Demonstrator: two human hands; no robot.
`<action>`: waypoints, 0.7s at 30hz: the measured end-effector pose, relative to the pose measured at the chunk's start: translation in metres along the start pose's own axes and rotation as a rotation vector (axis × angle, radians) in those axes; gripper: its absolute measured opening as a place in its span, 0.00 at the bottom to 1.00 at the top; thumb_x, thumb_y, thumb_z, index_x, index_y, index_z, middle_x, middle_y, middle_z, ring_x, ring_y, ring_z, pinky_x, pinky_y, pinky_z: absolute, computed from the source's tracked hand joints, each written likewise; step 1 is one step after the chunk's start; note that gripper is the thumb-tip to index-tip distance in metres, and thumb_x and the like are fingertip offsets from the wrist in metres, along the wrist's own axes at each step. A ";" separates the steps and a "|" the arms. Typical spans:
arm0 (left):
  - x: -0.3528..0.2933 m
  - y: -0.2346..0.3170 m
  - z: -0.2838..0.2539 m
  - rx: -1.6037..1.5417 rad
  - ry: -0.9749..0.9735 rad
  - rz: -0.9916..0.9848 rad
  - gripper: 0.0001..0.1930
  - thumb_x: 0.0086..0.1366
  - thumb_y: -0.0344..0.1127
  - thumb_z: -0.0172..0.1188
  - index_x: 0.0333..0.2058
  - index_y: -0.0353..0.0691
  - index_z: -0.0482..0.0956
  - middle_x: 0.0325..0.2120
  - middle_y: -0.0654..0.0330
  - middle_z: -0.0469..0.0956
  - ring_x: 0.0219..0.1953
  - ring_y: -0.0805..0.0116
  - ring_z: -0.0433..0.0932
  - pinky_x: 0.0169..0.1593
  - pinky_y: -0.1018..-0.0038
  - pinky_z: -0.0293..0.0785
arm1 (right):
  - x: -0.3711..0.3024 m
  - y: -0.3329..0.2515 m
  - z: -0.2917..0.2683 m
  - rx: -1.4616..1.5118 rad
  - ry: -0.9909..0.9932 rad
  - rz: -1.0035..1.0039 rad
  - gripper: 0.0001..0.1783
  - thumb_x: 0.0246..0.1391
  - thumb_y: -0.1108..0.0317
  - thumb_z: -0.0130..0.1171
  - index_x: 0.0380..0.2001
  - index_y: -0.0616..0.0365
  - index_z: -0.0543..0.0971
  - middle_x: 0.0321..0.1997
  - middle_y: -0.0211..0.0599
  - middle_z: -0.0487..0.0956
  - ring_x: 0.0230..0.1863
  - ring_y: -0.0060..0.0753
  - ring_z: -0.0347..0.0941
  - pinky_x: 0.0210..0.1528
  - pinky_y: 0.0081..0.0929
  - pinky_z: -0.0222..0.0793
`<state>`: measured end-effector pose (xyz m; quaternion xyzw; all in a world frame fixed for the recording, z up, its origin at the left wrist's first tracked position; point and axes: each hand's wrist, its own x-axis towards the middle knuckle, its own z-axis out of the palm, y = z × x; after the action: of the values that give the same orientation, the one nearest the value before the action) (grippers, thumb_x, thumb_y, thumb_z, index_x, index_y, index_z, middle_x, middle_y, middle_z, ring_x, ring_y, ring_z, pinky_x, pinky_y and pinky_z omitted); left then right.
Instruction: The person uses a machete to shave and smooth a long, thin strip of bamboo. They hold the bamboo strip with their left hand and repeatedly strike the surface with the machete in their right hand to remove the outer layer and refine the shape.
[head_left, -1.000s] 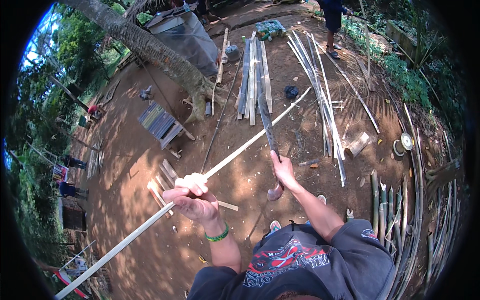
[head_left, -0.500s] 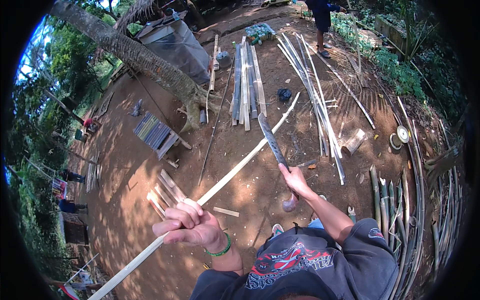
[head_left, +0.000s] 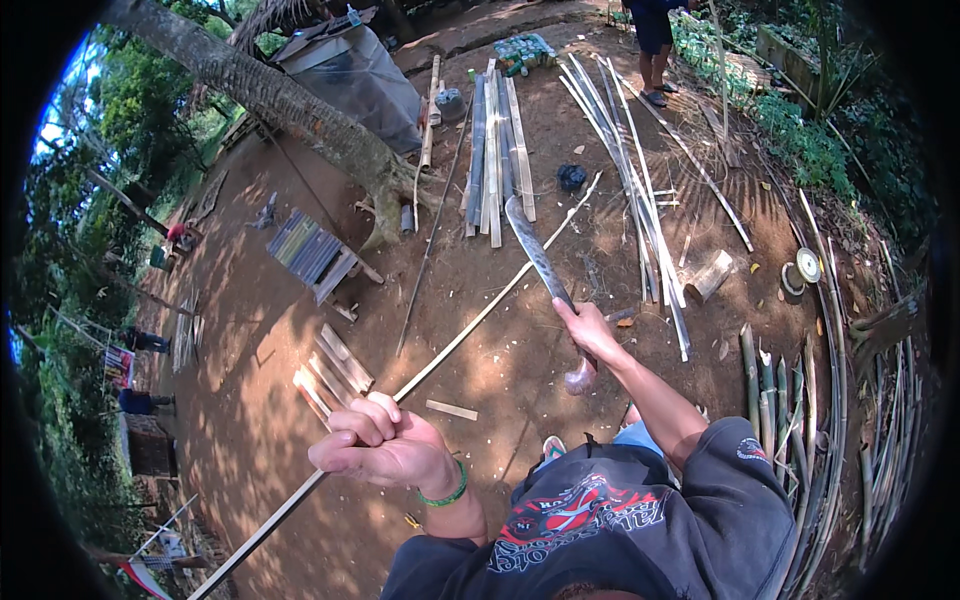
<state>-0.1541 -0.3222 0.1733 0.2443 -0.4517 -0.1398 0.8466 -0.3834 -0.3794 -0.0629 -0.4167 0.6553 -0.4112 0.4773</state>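
My left hand (head_left: pixel 388 442) is closed around a long, pale bamboo strip (head_left: pixel 462 333). The strip runs slantwise from the lower left, past my fist, to a ragged tip (head_left: pixel 590 187) farther out. In my right hand (head_left: pixel 588 332) is a machete (head_left: pixel 540 262), held by its handle, whose rounded butt sticks out below the fingers. Its dark, mottled blade points up and to the left, crossing the strip near the far end in the picture. Whether blade and strip touch, I cannot tell.
Split bamboo slats (head_left: pixel 490 150) and long strips (head_left: pixel 640 190) lie ahead. A small bamboo bench (head_left: pixel 318 258) stands left, near a tree trunk (head_left: pixel 330 120). To the right are a short log (head_left: pixel 710 276) and bamboo poles (head_left: pixel 768 400). Another person (head_left: pixel 654 50) stands at the far right.
The bamboo strip has turned in my left hand and now shows a narrower side. My right hand and the machete have shifted slightly up and left in the picture.
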 end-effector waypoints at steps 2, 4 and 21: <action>0.001 0.002 -0.004 -0.009 0.041 -0.023 0.20 0.76 0.55 0.39 0.29 0.49 0.54 0.19 0.70 0.50 0.17 0.80 0.49 0.19 0.82 0.49 | -0.018 -0.013 0.008 -0.072 -0.027 -0.122 0.35 0.61 0.39 0.53 0.21 0.65 0.76 0.13 0.30 0.70 0.20 0.25 0.68 0.25 0.33 0.63; 0.000 0.001 -0.006 -0.014 0.039 -0.032 0.20 0.76 0.55 0.39 0.29 0.49 0.54 0.19 0.70 0.50 0.17 0.80 0.49 0.19 0.82 0.48 | -0.011 -0.011 0.001 -0.085 -0.013 -0.076 0.35 0.61 0.39 0.53 0.21 0.64 0.76 0.14 0.31 0.71 0.20 0.25 0.68 0.25 0.33 0.64; 0.003 -0.004 -0.003 -0.044 0.126 -0.006 0.21 0.76 0.54 0.41 0.27 0.47 0.53 0.18 0.70 0.50 0.18 0.80 0.47 0.20 0.80 0.48 | -0.053 -0.041 0.024 -0.074 -0.064 -0.079 0.34 0.62 0.39 0.52 0.19 0.62 0.75 0.13 0.33 0.71 0.19 0.26 0.70 0.24 0.35 0.65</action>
<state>-0.1497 -0.3257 0.1716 0.2352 -0.3934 -0.1368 0.8782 -0.3430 -0.3455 -0.0145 -0.4726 0.6375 -0.3917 0.4655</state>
